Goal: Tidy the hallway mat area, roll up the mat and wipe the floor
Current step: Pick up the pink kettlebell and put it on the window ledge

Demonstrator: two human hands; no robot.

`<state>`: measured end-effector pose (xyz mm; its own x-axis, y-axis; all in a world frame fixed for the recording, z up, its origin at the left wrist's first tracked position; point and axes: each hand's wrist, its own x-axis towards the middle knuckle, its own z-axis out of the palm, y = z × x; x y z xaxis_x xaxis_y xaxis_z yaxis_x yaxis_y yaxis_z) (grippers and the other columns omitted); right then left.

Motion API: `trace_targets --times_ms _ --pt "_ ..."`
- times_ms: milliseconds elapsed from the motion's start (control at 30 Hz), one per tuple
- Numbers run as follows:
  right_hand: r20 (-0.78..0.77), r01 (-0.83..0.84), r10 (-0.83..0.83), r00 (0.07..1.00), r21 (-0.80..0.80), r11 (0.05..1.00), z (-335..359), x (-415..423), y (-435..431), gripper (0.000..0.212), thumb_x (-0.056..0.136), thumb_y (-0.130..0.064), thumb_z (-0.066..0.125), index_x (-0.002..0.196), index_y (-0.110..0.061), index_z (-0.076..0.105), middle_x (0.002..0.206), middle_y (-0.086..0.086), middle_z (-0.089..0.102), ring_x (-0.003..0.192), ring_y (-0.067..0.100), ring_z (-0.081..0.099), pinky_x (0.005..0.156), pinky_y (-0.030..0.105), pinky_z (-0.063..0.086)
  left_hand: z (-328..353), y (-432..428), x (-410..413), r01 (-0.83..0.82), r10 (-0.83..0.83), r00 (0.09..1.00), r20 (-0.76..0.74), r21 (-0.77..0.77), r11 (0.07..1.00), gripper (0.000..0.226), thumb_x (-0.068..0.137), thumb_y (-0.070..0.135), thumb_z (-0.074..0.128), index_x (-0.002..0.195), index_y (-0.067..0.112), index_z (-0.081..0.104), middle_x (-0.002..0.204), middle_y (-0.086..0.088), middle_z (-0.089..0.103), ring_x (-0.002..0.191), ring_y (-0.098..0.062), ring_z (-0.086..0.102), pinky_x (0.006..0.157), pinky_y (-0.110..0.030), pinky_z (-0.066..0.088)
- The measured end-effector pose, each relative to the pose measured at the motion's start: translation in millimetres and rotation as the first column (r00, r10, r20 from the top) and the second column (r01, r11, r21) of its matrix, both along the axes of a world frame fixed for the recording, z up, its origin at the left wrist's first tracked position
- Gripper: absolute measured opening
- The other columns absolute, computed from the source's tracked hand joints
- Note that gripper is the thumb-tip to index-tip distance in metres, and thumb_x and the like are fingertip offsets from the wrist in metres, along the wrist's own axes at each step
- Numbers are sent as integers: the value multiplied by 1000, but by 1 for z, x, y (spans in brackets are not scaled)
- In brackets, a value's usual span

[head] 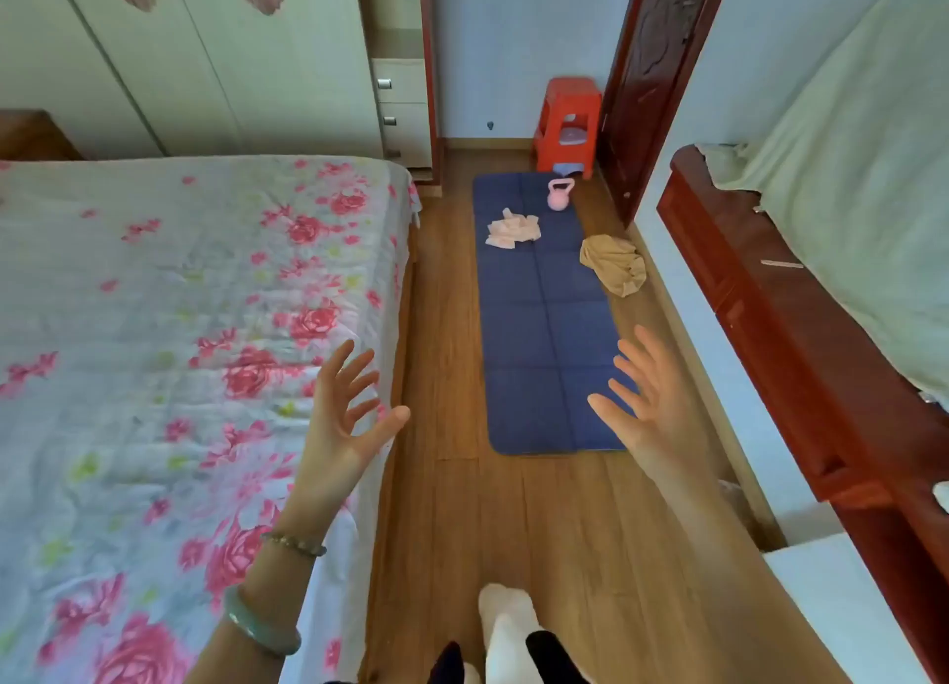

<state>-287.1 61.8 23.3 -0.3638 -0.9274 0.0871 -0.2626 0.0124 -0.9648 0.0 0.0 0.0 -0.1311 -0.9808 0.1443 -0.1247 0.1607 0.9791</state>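
Blue mat (544,324) flat w/ pink kettlebell (560,194) on it; both hands, left (343,416) & right (648,401), spread wide, holding nothing.

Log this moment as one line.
hands: left, right open, empty | blue mat flat | on mat: pink kettlebell, pink cloth

A wood-plank floor (452,324) runs between bed and wall; a blue quilted mat (544,334) lies flat along it; on the mat, a pink kettlebell (560,195) toward 12 o'clock, a crumpled pink cloth (513,230) at its 8 o'clock; a tan cloth (616,263) overlaps the mat's 3 o'clock edge; an orange plastic stool (567,123) stands beyond the mat's far end.
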Motion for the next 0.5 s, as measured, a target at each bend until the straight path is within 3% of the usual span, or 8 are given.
trace_targets --times_ms 233,333,500 --pt "-11 -19 20 1000 63 998 -9 -16 -110 76 80 -6 71 144 -19 31 145 -2 42 130 14 44 103 33 43 -10 -116 -17 3 -3 1000 -2 13 1000 83 76 25 76 143 32 28 141 12 44 125 -5 48 100 -34 44" --pt "19 -30 29 999 63 998 -12 -31 -170 76 81 -4 69 145 -18 30 145 -1 40 130 13 43 103 30 42 -12 -177 -30 3 -3 1000 6 26 1000 84 73 36 76 143 33 28 141 12 45 124 -4 48 98 -29 45" --pt "40 -59 56 998 79 995 -16 -62 -272 78 80 -4 70 144 -23 29 145 -2 39 130 13 42 98 23 41 -7 -277 -60 8 -9 999 37 39 999 82 75 30 73 143 33 28 140 15 45 123 -2 49 94 -25 46"
